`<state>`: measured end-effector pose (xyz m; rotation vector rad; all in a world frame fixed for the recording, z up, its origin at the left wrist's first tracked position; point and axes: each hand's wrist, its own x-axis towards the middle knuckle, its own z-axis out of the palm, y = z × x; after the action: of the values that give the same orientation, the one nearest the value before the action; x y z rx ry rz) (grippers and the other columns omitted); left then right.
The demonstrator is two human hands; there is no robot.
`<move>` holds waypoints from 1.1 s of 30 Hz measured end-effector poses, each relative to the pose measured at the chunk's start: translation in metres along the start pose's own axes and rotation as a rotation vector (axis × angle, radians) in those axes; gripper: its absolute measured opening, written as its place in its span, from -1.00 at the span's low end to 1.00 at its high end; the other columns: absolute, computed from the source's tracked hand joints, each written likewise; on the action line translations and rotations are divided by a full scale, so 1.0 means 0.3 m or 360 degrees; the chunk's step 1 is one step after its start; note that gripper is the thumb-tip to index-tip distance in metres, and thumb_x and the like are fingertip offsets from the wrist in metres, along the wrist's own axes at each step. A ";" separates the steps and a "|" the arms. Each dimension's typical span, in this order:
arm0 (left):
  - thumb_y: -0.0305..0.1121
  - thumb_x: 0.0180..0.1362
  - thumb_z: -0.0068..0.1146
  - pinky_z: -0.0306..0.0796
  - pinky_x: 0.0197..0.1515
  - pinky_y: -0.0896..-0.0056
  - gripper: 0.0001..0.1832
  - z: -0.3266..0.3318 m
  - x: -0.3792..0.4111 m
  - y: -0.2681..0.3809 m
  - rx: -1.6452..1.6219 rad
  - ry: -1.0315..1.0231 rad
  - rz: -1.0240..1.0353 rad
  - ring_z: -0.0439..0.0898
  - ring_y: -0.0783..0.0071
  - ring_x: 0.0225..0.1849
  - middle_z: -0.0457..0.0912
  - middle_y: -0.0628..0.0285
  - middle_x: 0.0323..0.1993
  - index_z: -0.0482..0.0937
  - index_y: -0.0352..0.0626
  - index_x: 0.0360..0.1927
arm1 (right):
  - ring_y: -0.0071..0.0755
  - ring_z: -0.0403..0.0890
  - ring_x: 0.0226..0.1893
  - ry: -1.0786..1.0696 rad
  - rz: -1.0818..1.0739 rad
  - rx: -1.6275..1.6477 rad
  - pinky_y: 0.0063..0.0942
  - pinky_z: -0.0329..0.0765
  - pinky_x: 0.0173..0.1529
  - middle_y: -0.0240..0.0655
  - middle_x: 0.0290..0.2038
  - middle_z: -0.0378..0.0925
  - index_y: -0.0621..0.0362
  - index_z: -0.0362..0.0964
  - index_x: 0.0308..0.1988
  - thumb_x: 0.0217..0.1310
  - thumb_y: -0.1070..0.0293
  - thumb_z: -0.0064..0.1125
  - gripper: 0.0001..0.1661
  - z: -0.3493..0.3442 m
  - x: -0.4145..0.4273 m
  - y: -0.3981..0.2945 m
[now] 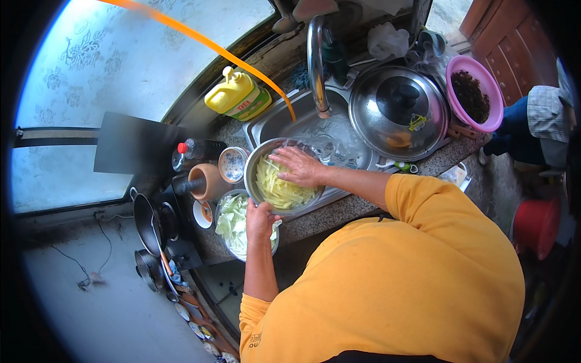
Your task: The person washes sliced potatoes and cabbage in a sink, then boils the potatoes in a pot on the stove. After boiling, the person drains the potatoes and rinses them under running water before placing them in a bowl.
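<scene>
A metal bowl (249, 178) of pale yellow vegetable strips (283, 189), which look like cut potato, is held at the near left corner of the sink (268, 129). My left hand (261, 218) grips the bowl's near rim, thumb on top. Flat over the strips lies my right hand (297, 167), its fingers spread and touching them. Something clear and shiny, water or thin plastic, shows past the bowl's far right rim; I cannot tell which. Partly under my left wrist is a clear bowl of torn cabbage leaves (233, 222).
A chrome faucet (315, 63) and an orange hose (218, 45) reach over the sink. A lidded pan (397, 113) covers its right side. Left stand a mortar (211, 181), patterned bowls (233, 164) and a yellow jug (236, 97). Another person (538, 120) is near a pink basin (497, 102).
</scene>
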<state>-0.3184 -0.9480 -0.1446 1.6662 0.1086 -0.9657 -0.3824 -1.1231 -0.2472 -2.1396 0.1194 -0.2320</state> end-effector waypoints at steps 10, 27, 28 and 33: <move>-0.59 -0.12 -0.12 0.53 -0.61 0.44 -0.48 0.047 0.011 0.127 0.0250 -0.0026 0.0065 0.58 0.28 -0.49 0.47 0.01 -0.23 0.16 -0.26 0.03 | 0.07 -0.04 0.30 0.0244 -0.0007 0.0069 -0.12 -0.13 0.34 0.00 0.28 -0.04 0.00 -0.04 0.29 0.26 -0.20 -0.37 -0.24 0.026 0.025 0.017; -0.54 -0.11 -0.09 0.45 -0.70 0.57 -0.45 0.190 -0.008 0.277 0.0743 0.0020 0.0314 0.51 0.39 -0.72 0.49 0.05 -0.39 0.13 -0.29 0.05 | 0.08 -0.01 0.26 0.0779 0.0058 0.0296 -0.17 -0.09 0.34 -0.02 0.25 0.00 0.07 -0.01 0.27 0.20 -0.15 -0.19 -0.22 0.024 0.060 -0.018; -0.55 -0.10 -0.09 0.46 -0.70 0.54 -0.45 0.196 -0.011 0.281 0.0744 -0.0003 0.0319 0.53 0.38 -0.67 0.49 0.02 -0.35 0.11 -0.31 0.05 | 0.07 -0.01 0.27 0.0796 0.0040 0.0316 -0.17 -0.09 0.34 -0.02 0.25 -0.01 0.07 -0.01 0.27 0.20 -0.15 -0.19 -0.22 0.021 0.062 -0.019; -0.58 -0.08 -0.10 0.47 -0.69 0.50 -0.45 0.226 -0.036 0.301 0.0850 -0.0021 0.0377 0.53 0.38 -0.60 0.48 -0.04 -0.28 0.08 -0.33 0.05 | 0.07 0.00 0.27 0.0857 -0.0015 0.0382 -0.18 -0.08 0.33 -0.01 0.23 0.01 0.16 0.00 0.25 0.21 -0.17 -0.20 -0.20 0.006 0.069 -0.028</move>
<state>-0.3132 -1.0322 -0.0689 2.0989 -0.3792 -0.8679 -0.3617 -1.1206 -0.2387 -1.7945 0.3727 -0.7848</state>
